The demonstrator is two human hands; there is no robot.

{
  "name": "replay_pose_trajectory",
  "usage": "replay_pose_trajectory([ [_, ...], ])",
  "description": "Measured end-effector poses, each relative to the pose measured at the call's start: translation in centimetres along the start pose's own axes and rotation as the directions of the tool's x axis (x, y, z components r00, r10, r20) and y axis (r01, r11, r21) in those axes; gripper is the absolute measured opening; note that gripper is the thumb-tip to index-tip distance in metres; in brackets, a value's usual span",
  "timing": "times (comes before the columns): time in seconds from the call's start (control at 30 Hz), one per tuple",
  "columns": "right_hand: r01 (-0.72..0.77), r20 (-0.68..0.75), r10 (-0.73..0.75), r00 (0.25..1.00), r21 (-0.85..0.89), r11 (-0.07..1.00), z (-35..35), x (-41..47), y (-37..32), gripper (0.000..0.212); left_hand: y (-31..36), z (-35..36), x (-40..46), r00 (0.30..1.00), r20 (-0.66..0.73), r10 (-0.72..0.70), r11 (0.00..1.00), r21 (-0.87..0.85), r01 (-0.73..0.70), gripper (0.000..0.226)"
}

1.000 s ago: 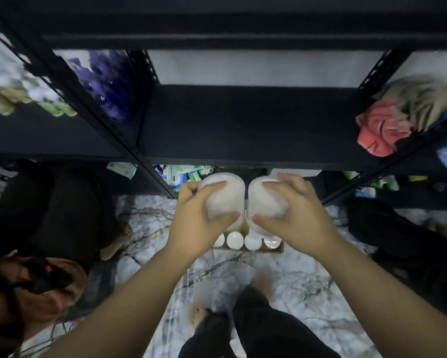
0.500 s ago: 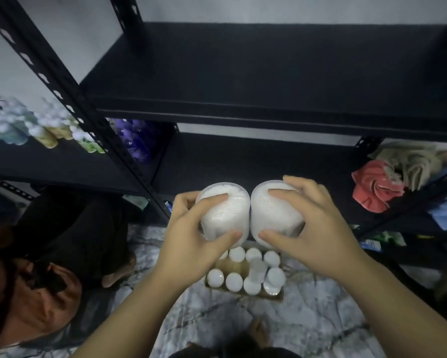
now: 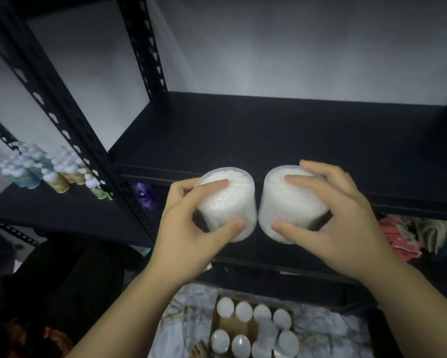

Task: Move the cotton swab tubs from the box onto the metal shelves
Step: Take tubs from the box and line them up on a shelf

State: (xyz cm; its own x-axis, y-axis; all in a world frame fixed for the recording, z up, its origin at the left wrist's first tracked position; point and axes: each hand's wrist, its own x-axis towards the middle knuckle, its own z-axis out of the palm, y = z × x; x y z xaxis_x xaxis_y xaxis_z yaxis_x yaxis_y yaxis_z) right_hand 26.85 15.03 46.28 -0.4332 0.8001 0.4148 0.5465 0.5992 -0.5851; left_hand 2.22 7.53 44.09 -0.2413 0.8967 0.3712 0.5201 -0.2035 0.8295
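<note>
My left hand (image 3: 188,228) grips a clear round tub of white cotton swabs (image 3: 230,200), and my right hand (image 3: 341,218) grips a second tub (image 3: 287,202). Both tubs are held side by side, almost touching, in the air just in front of the front edge of a black metal shelf (image 3: 281,135). Far below on the floor lies an open cardboard box (image 3: 221,324) with several more white-lidded tubs (image 3: 243,311) standing in it.
A slotted black upright (image 3: 62,117) rises at the left of the shelf. The neighbouring shelf on the left holds pastel bubble-shaped candles (image 3: 34,166). Red and beige cloth items (image 3: 408,236) lie on a lower shelf at right. A person in dark clothes (image 3: 62,280) sits low left.
Both hands have risen with the tubs from just above the box up to the level of a higher shelf. The box has dropped to the bottom of the view.
</note>
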Motion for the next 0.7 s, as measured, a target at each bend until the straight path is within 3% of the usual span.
replay_pose_trajectory([
  [0.3,-0.062,-0.155,0.063,0.986,0.013,0.998,2.2,9.3,-1.0,0.064,-1.9,-2.6,11.3,0.990,0.045,0.135,0.990,0.023,-0.136,0.064],
  [0.47,-0.165,-0.145,0.166,0.975,0.024,0.986,5.9,11.0,0.3,0.061,-5.2,-1.8,13.1,0.990,0.088,0.108,0.992,0.057,-0.113,0.065],
  [0.7,-0.174,-0.220,0.171,0.960,0.009,0.985,8.2,11.5,0.9,0.062,-7.4,-1.7,13.9,0.984,0.102,0.144,0.983,0.096,-0.154,0.066],
])
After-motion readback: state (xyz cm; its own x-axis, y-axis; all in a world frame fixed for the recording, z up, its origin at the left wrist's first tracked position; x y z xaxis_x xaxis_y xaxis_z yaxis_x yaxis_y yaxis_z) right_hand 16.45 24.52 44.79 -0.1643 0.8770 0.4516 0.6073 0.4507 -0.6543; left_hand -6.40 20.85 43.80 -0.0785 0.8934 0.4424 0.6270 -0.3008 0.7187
